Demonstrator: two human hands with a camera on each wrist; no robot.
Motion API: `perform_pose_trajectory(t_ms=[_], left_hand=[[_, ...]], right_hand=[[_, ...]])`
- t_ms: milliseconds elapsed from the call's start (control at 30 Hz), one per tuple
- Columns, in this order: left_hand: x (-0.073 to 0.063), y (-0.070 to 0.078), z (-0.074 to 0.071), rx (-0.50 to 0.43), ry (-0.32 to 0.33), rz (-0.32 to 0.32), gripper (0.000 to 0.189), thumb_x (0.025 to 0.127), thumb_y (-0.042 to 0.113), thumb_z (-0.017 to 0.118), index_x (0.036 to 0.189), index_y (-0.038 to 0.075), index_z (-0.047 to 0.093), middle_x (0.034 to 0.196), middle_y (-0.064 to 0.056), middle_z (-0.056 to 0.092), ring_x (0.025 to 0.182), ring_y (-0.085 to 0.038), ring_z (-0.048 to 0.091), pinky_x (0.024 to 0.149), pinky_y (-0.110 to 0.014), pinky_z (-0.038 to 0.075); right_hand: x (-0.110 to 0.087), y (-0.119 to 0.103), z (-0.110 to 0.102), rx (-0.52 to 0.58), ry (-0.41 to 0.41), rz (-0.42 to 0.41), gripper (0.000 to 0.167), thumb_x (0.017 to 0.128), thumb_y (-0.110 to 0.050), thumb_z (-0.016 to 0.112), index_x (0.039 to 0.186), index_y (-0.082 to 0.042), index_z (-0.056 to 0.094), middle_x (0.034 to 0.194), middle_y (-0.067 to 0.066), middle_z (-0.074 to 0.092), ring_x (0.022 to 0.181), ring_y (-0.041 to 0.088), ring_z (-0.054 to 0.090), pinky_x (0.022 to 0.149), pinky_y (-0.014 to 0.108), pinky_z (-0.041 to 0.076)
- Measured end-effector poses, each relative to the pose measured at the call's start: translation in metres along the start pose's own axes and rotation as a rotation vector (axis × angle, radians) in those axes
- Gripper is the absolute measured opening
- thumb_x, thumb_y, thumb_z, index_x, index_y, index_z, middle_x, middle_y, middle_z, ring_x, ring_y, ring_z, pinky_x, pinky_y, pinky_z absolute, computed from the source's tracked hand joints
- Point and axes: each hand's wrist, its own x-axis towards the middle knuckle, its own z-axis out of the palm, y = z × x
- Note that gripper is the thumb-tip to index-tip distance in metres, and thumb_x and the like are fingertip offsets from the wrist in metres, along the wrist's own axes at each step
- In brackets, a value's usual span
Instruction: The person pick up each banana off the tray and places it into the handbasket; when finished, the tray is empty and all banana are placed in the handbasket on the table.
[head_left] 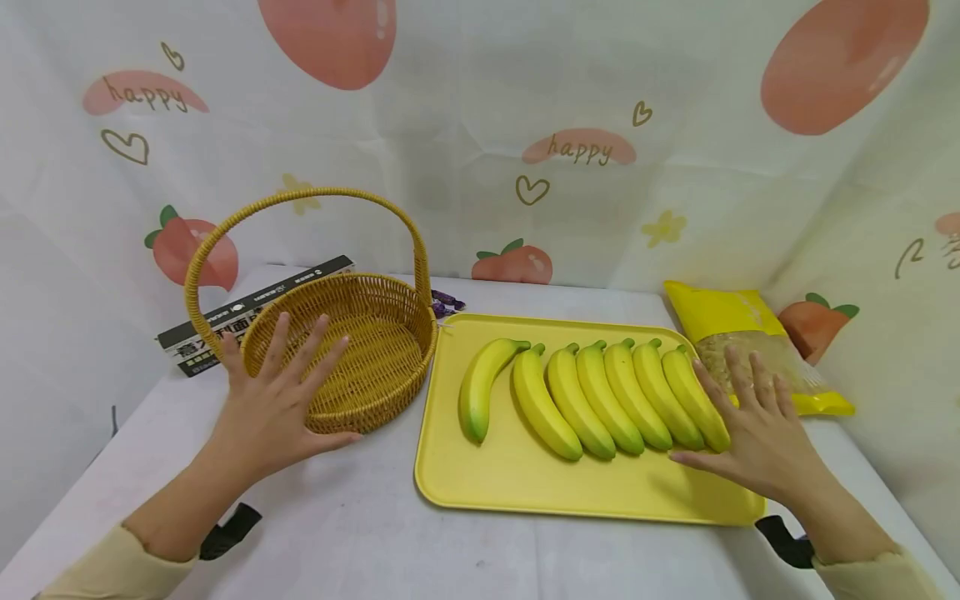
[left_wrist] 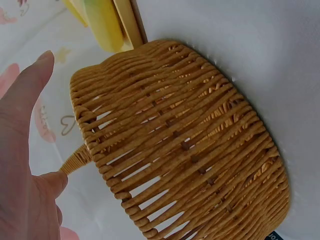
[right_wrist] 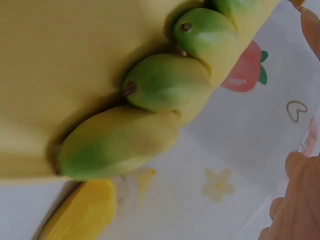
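My left hand (head_left: 270, 417) is spread, fingers straight, over the near left side of a round wicker basket (head_left: 375, 408) with a tall arched handle. In the left wrist view the woven basket wall (left_wrist: 190, 145) fills the middle, and the thumb and fingers of that hand show at the left edge, holding nothing. Several yellow bananas (head_left: 487, 383) with green tips lie in a row on a yellow tray (head_left: 525, 492); the leftmost is set a little apart. My right hand (head_left: 765, 442), also spread, hovers at the tray's right end and overlaps the rightmost banana (head_left: 693, 400) in the head view.
Behind the tray at the right lies a yellow bag (head_left: 750, 342) with a see-through window. A long black box (head_left: 255, 300) lies behind the basket, and small purple wrapped things (head_left: 446, 302) sit between basket and tray. A printed white curtain (head_left: 450, 167) closes the back.
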Motion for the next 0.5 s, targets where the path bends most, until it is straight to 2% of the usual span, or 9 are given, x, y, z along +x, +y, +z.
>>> perform_pose_trajectory(t_ms=[267, 500], left_hand=[[-0.001, 0.004, 0.001, 0.005, -0.034, 0.002, 0.105, 0.07, 0.09, 0.009, 0.151, 0.024, 0.008, 0.159, -0.004, -0.008, 0.143, -0.037, -0.014, 0.104, -0.068, -0.017], [0.0, 0.008, 0.002, 0.013, -0.046, 0.011, 0.106, 0.069, 0.091, 0.008, 0.151, 0.023, 0.01, 0.158, -0.005, -0.009, 0.143, -0.037, -0.015, 0.105, -0.068, -0.016]], right_hand=[[0.016, -0.017, 0.003, 0.015, 0.009, -0.052, 0.114, 0.068, -0.072, 0.062, 0.151, -0.025, -0.001, 0.155, 0.011, -0.02, 0.141, 0.029, -0.024, 0.114, 0.054, -0.014], [0.037, -0.036, 0.006, 0.037, 0.009, -0.116, 0.114, 0.067, -0.071, 0.063, 0.151, -0.026, 0.001, 0.156, 0.011, -0.018, 0.142, 0.031, -0.02, 0.116, 0.05, -0.013]])
